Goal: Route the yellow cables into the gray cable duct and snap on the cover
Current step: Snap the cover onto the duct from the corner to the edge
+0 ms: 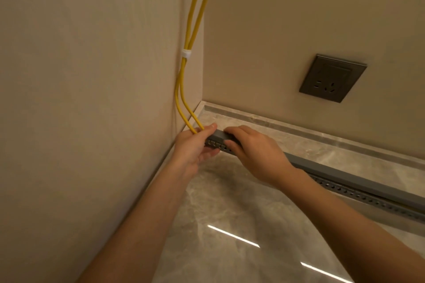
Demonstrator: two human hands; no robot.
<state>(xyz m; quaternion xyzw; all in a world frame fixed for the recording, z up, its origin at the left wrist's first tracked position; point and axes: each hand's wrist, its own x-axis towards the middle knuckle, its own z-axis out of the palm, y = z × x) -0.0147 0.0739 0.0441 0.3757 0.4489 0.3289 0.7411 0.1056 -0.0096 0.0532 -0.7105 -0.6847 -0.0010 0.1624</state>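
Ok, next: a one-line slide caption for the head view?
Left hand grips the end of the slotted cable duct where two yellow cables enter; right hand holds the gray cover on it.

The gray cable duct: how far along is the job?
Done: yellow cables enter the gray cable duct at its corner end; the cover lies along it. In hand: left hand grips that end, right hand pinches the cover there. Left: possibly snapping the rest; seating is unclear.
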